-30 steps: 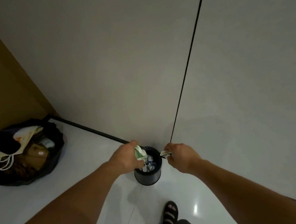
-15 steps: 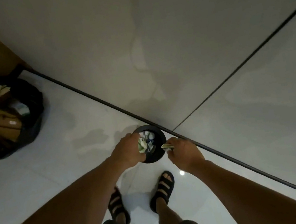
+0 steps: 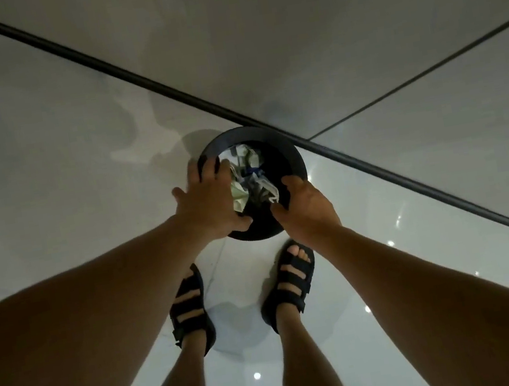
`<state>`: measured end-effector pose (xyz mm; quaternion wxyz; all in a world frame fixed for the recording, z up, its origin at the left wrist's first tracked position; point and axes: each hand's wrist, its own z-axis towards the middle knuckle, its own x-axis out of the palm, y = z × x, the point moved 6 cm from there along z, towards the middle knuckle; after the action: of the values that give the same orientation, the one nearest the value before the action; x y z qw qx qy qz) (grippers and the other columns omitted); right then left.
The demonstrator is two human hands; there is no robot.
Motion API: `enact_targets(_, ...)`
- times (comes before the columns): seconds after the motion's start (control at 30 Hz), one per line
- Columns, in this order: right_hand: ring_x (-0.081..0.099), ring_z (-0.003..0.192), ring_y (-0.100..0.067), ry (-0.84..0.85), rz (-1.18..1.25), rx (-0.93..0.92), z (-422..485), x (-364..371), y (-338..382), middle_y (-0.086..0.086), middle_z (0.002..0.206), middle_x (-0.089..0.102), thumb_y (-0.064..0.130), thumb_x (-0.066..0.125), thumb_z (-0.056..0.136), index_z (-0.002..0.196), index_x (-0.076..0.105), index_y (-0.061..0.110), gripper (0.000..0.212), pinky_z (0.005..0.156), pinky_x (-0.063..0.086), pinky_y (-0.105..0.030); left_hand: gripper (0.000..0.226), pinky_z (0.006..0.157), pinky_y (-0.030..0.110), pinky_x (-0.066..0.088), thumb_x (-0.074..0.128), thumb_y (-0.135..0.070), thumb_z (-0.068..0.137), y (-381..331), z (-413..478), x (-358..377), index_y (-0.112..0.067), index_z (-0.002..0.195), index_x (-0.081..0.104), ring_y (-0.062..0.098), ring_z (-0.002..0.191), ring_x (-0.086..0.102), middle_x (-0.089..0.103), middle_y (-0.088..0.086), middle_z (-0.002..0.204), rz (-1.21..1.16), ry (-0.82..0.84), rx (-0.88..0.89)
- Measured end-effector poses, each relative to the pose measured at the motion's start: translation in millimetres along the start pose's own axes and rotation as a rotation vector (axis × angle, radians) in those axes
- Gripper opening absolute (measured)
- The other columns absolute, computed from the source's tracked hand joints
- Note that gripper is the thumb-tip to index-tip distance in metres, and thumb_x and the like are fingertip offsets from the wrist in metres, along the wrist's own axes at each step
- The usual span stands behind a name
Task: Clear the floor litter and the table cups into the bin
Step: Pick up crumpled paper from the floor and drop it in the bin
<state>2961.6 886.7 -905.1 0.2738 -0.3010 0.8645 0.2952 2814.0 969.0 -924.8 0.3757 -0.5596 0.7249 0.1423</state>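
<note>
Head view: left hand [image 3: 211, 199], fingers spread, is pressing crumpled paper [image 3: 240, 196] in the black bin [image 3: 290, 151]; right hand's [image 3: 309, 207] grip is unclear.

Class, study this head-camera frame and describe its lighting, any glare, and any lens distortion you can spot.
Head view: the light is dim and the colours muted. Small bright glints dot the glossy floor right of the bin. A faint dark patch lies around the sandals. The wide-angle lens swells the forearms toward the lower corners. The crumpled litter looks slightly soft.
</note>
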Motion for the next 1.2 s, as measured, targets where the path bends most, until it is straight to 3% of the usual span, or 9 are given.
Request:
enact_targets(0.07, 0.058, 0.11, -0.027, 0.013, -0.001, 0.019, -9, 8, -12, -0.006, 0.129, 0.052, 0.031, 0.054, 0.094, 0.138, 0.039, 0.019, 0.048, 0.087, 0.051, -0.036, 0.116, 0.105, 0.065, 0.022, 0.071, -0.059, 0.068, 12, -1, 4, -0.024, 0.15, -0.004, 0.035, 0.144, -0.012, -0.005, -0.001, 0.158, 0.03, 0.032, -0.07)
enact_targets(0.23, 0.056, 0.11, -0.023, -0.015, 0.041, 0.075, -44, -15, -16, -0.002, 0.133, 0.047, 0.038, 0.056, 0.093, 0.14, 0.037, 0.023, 0.053, 0.077, 0.044, -0.027, 0.101, 0.107, 0.062, 0.024, 0.063, -0.055, 0.078, 20, -37, -25, -0.026, 0.15, -0.002, 0.033, 0.145, -0.011, -0.006, -0.001, 0.159, -0.005, 0.036, -0.082)
enact_targets(0.5, 0.048, 0.123, -0.026, -0.089, 0.007, 0.049, -117, -112, 47, -0.004, 0.144, 0.042, 0.045, 0.058, 0.09, 0.147, 0.032, 0.025, 0.066, 0.09, 0.045, -0.035, 0.091, 0.109, 0.058, 0.024, 0.061, -0.055, 0.079, -53, -113, -141, -0.023, 0.149, 0.013, 0.03, 0.146, 0.001, 0.011, 0.003, 0.157, 0.0, -0.05, 0.16)
enact_targets(0.6, 0.048, 0.125, -0.026, -0.157, 0.064, 0.051, -166, -156, 66, -0.003, 0.145, 0.042, 0.045, 0.059, 0.09, 0.146, 0.035, 0.026, 0.065, 0.09, 0.043, -0.033, 0.087, 0.11, 0.057, 0.022, 0.061, -0.056, 0.08, -87, -157, -188, -0.021, 0.148, 0.019, 0.028, 0.145, 0.004, 0.016, 0.002, 0.156, 0.023, -0.054, 0.253)
enact_targets(0.73, 0.045, 0.131, -0.028, -0.24, 0.131, 0.134, -247, -206, 64, -0.004, 0.151, 0.037, 0.048, 0.059, 0.091, 0.148, 0.031, 0.026, 0.068, 0.1, 0.044, -0.041, 0.078, 0.107, 0.056, 0.028, 0.056, -0.058, 0.081, -123, -220, -242, -0.019, 0.143, 0.029, 0.028, 0.14, 0.018, 0.029, 0.004, 0.148, 0.142, -0.083, 0.357)
enact_targets(0.93, 0.045, 0.131, -0.026, -0.364, 0.255, 0.286, -382, -251, 18, -0.004, 0.153, 0.033, 0.048, 0.058, 0.091, 0.149, 0.03, 0.025, 0.068, 0.1, 0.044, -0.04, 0.076, 0.103, 0.05, 0.033, 0.05, -0.062, 0.082, -192, -310, -277, -0.019, 0.141, 0.03, 0.026, 0.138, 0.021, 0.029, 0.003, 0.148, 0.341, -0.049, 0.492)
enact_targets(1.2, 0.049, 0.126, -0.025, -0.515, 0.399, 0.529, -547, -255, -110, -0.003, 0.151, 0.032, 0.046, 0.056, 0.092, 0.15, 0.027, 0.023, 0.069, 0.097, 0.046, -0.038, 0.086, 0.114, 0.049, 0.02, 0.049, -0.063, 0.085, -342, -425, -240, -0.021, 0.151, 0.014, 0.023, 0.144, 0.011, 0.014, 0.0, 0.158, 0.444, -0.006, 0.736)
